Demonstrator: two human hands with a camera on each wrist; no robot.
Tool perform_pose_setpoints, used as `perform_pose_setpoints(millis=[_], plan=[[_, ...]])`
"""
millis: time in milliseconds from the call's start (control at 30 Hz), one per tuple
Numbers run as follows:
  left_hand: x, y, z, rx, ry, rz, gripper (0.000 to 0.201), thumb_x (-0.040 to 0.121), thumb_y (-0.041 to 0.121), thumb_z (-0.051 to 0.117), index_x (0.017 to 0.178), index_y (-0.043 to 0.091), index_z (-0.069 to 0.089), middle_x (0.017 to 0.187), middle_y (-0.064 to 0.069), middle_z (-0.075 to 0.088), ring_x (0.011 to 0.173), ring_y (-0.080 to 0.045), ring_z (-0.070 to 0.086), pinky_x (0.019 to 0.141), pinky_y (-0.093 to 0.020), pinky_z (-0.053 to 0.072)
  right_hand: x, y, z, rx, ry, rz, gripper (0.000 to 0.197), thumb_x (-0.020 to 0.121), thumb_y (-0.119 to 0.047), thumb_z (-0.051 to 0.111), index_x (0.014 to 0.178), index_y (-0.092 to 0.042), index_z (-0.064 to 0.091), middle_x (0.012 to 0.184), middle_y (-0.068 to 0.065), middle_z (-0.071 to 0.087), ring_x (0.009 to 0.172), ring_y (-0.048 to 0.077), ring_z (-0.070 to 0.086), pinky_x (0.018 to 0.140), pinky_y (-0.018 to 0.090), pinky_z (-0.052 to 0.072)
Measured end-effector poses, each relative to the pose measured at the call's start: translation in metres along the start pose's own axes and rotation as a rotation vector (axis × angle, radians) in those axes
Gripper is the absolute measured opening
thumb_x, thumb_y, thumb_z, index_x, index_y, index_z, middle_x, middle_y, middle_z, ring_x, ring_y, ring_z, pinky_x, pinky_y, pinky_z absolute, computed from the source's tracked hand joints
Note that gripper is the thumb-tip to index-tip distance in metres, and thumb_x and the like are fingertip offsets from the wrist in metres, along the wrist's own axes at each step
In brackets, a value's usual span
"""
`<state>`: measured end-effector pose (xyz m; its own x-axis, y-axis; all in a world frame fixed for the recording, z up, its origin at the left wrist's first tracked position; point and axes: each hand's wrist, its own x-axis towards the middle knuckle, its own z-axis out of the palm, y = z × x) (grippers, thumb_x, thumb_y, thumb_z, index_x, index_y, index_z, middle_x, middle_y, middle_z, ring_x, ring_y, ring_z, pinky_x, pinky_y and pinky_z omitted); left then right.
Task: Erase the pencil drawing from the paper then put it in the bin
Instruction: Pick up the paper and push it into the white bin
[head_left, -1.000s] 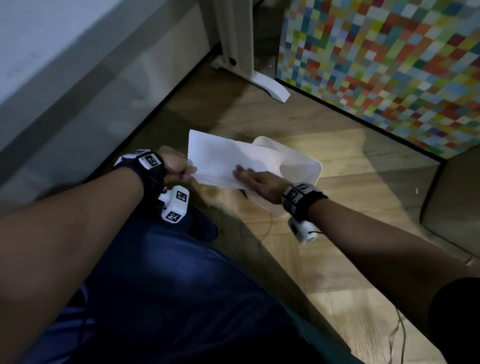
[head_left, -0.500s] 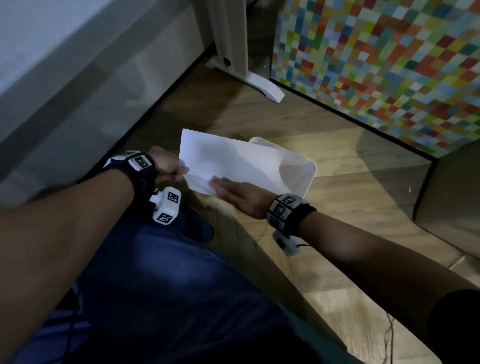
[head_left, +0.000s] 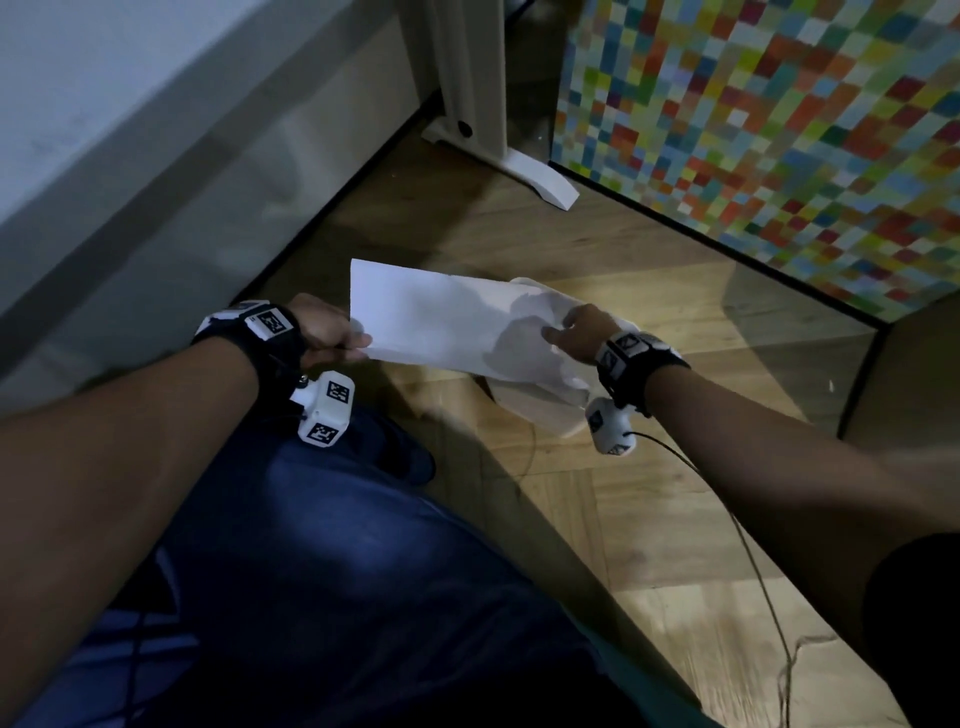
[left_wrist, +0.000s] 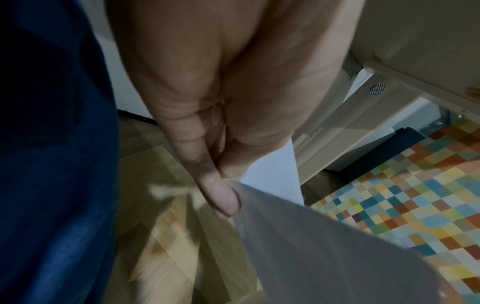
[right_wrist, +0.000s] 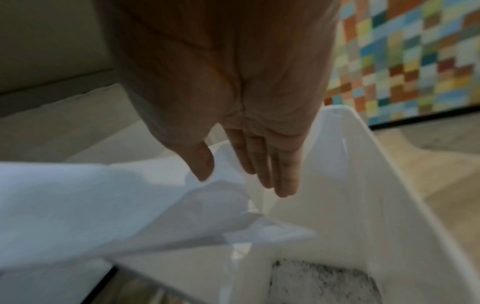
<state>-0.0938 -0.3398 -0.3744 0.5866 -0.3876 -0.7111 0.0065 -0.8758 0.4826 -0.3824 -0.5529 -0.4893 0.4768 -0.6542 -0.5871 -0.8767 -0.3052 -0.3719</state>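
A white sheet of paper (head_left: 441, 322) hangs across the open top of a white plastic bin (head_left: 540, 413) that stands on the wooden floor. My left hand (head_left: 332, 338) pinches the sheet's left edge between thumb and fingers; the left wrist view shows this left hand (left_wrist: 228, 185) with the thumb on the paper (left_wrist: 324, 257). My right hand (head_left: 571, 330) is at the sheet's right end, above the bin. In the right wrist view this right hand (right_wrist: 233, 176) has straight fingers, the crumpled paper (right_wrist: 103, 205) lies under its thumb, and the bin wall (right_wrist: 350, 185) is beside it.
A white desk foot (head_left: 524, 166) stands on the floor behind the bin. A colourful mosaic panel (head_left: 753, 130) runs along the back right. A brown box (head_left: 914, 395) stands at the right. My blue-trousered leg (head_left: 337, 571) fills the near left, and a thin cable (head_left: 753, 571) trails over the floor.
My right hand has slid from the middle of the sheet to its right end, which is now crumpled down over the bin. The left hand keeps its pinch on the left edge.
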Motion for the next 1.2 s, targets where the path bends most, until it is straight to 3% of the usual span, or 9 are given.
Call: perform_pose_setpoints(millis=[100,167,467,600,700,800,933,1100,1200], plan=[[-0.002,0.000,-0.005,0.027,0.004,-0.004,0.013,0.089,-0.001,0.080,0.100,-0.007,0.077,0.104,-0.019,0.078,0.079,-0.021,0.076,0.092,-0.036,0.063,0.044,0.025,0.017,0.230,-0.076,0.157,0.098,0.063,-0.083,0.072,0.130,-0.011,0.068,0.122,0.016,0.074,0.107,0.040,0.071,0.097,0.054,0.059],[-0.005,0.002,-0.006,0.038,0.012,-0.001,0.010,0.091,-0.001,0.079,0.098,-0.008,0.075,0.097,-0.016,0.076,0.064,-0.016,0.076,0.072,-0.026,0.064,0.062,0.039,0.030,0.302,-0.124,0.207,0.106,0.049,-0.082,0.075,0.129,-0.013,0.069,0.120,0.014,0.075,0.105,0.040,0.072,0.095,0.056,0.060],[-0.039,0.006,-0.003,0.011,0.020,-0.017,0.019,0.089,0.000,0.080,0.104,-0.011,0.075,0.101,-0.019,0.079,0.083,-0.024,0.078,0.061,-0.026,0.062,0.024,0.018,0.000,0.177,-0.091,0.132,0.036,0.091,-0.044,0.070,0.078,-0.012,0.063,0.079,0.005,0.065,0.079,0.030,0.066,0.069,0.031,0.048],[-0.073,0.014,-0.004,0.048,0.093,0.039,0.016,0.093,0.006,0.079,0.098,-0.009,0.074,0.057,-0.010,0.070,0.037,-0.010,0.061,0.037,-0.020,0.047,-0.020,0.006,-0.052,0.098,-0.036,0.046,0.038,0.096,-0.038,0.068,0.090,-0.001,0.072,0.096,0.017,0.073,0.090,0.034,0.068,0.078,0.039,0.054],[-0.100,0.020,-0.010,0.096,0.062,0.115,0.036,0.081,0.031,0.091,0.094,-0.001,0.079,0.087,-0.016,0.079,0.063,-0.023,0.071,0.063,-0.036,0.061,-0.054,0.007,-0.097,0.130,0.011,0.000,0.033,0.100,-0.037,0.067,0.103,-0.005,0.073,0.107,0.019,0.070,0.097,0.036,0.066,0.091,0.046,0.055],[-0.130,0.026,-0.012,0.025,0.131,0.218,0.036,0.078,0.023,0.094,0.103,0.002,0.080,0.101,-0.016,0.080,0.087,-0.028,0.076,0.087,-0.045,0.064,-0.087,0.006,-0.143,0.206,0.096,0.040,0.036,0.096,-0.040,0.074,0.076,-0.013,0.062,0.082,0.010,0.057,0.075,0.030,0.059,0.070,0.042,0.050],[-0.191,0.046,-0.005,-0.100,0.132,0.365,0.030,0.083,0.006,0.087,0.106,-0.005,0.070,0.106,-0.020,0.076,0.084,-0.025,0.071,0.075,-0.032,0.063,-0.143,-0.001,-0.208,0.182,0.129,0.028,0.053,0.078,-0.037,0.092,0.052,-0.011,0.054,0.059,0.018,0.056,0.061,0.030,0.051,0.068,0.043,0.044],[-0.268,0.070,-0.050,-0.266,0.112,0.482,0.032,0.064,0.007,0.097,0.084,-0.006,0.077,0.100,-0.020,0.080,0.106,-0.043,0.075,0.101,-0.056,0.058,-0.209,-0.024,-0.281,0.196,0.246,-0.047,0.043,0.092,-0.035,0.080,0.077,-0.002,0.058,0.081,0.020,0.059,0.073,0.031,0.054,0.070,0.043,0.042],[-0.304,0.070,-0.097,-0.372,0.194,0.558,0.014,0.082,-0.005,0.085,0.090,-0.008,0.074,0.096,-0.019,0.081,0.095,-0.035,0.079,0.087,-0.041,0.065,-0.240,-0.070,-0.303,0.281,0.286,-0.169,0.033,0.091,-0.028,0.082,0.086,-0.003,0.063,0.087,0.020,0.060,0.077,0.032,0.054,0.073,0.043,0.043]])
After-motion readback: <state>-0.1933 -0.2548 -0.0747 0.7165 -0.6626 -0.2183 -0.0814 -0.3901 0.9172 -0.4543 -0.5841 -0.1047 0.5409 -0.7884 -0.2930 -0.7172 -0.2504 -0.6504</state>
